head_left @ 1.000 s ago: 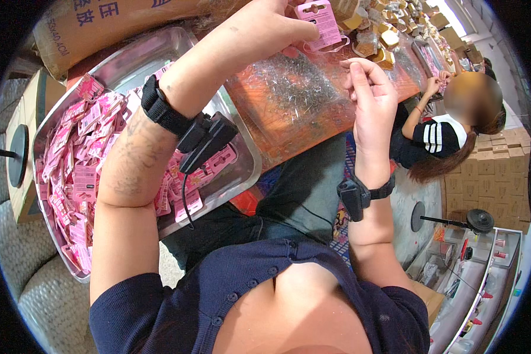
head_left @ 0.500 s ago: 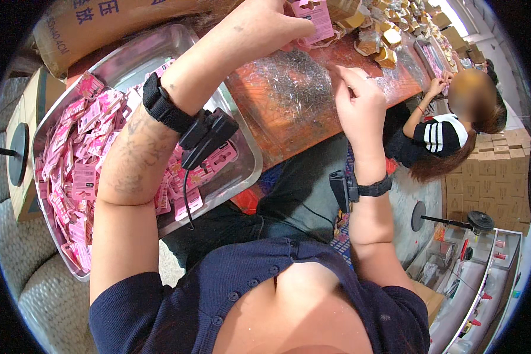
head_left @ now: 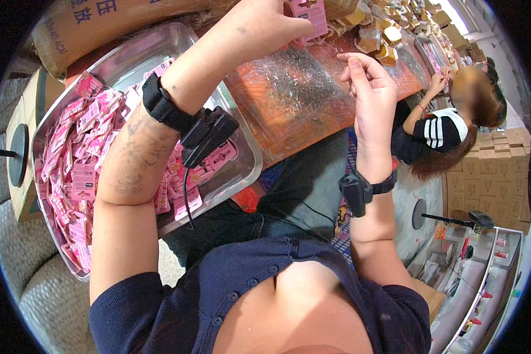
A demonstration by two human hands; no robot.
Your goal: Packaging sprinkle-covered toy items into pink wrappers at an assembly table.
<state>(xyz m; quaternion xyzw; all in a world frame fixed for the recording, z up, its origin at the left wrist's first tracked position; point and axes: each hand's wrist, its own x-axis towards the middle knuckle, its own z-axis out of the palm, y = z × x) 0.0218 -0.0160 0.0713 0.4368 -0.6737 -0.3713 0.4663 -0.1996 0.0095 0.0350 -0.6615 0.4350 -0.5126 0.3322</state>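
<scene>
At the top edge, my left hand (head_left: pixel 271 22) is closed on a pink hang card (head_left: pixel 311 19) with a cut-out slot; part of that hand lies outside the picture. My right hand (head_left: pixel 371 88) is turned partly palm up over the right part of the tabletop, its thumb and fingers drawn together. Whatever lies between those fingertips is too small to make out. Between and below both hands, a heap of thin metal pins (head_left: pixel 301 76) is spread on clear plastic over the red-brown table (head_left: pixel 295 138).
Under my left arm stands a metal tray (head_left: pixel 251 156) full of pink cards (head_left: pixel 79 150). Yellow-and-white pieces (head_left: pixel 389 35) crowd the table's far right. A co-worker (head_left: pixel 439 133) sits to the right. A large carton (head_left: pixel 82 35) stands at the back left.
My right hand has shifted to the right, away from the card, and its palm has rolled upward. The left hand and its card have moved slightly left.
</scene>
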